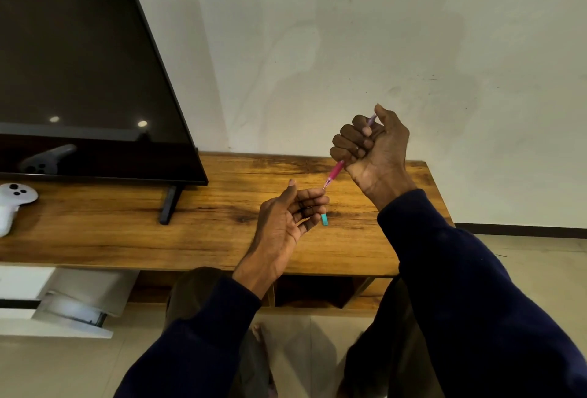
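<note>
My right hand (370, 146) is raised above the wooden TV stand (104, 232) and grips a pink pen (335, 172) in a fist, thumb on the purple top end, tip pointing down-left. My left hand (287, 223) is palm up just below it, fingers loosely curled, fingertips touching or almost touching the pen's tip. A small teal piece (324, 219) shows below my left fingers; whether it lies on the stand or is held I cannot tell.
A dark TV (79, 80) stands on the stand's left half on a thin black foot (170, 204). A white controller (12, 204) lies at the far left. Open shelves sit under the top. My knees and foot are below, over a tiled floor.
</note>
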`<state>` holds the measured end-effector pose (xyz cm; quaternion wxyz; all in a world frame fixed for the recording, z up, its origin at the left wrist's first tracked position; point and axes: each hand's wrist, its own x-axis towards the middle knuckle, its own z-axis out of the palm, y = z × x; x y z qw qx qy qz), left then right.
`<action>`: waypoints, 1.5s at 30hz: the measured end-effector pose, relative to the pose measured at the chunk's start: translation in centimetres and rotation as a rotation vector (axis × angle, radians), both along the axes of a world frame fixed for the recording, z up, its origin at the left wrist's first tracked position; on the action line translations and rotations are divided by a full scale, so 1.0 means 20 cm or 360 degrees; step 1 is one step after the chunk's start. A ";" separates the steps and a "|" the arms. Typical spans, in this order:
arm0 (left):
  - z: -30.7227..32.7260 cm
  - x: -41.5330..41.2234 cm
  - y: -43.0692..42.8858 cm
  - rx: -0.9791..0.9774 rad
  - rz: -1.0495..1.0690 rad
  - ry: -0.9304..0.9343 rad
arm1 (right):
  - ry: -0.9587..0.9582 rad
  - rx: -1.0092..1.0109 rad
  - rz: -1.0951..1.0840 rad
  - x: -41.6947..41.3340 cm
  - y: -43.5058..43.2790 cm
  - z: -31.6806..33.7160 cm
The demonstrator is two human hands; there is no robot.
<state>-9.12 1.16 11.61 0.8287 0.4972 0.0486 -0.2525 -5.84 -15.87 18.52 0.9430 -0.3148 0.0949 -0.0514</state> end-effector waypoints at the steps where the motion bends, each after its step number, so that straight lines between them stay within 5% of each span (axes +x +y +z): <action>1: 0.00 0.00 0.00 0.0004 0.0002 -0.0002 | -0.0001 -0.0004 -0.0005 0.00 0.00 0.00; 34: 0.00 -0.01 0.01 -0.0053 -0.0014 -0.0014 | 0.0046 -0.0054 -0.0056 0.01 0.00 0.00; 45: -0.02 0.00 0.03 -0.0041 0.0017 0.0003 | -0.0052 -0.0425 0.0132 0.01 -0.01 -0.07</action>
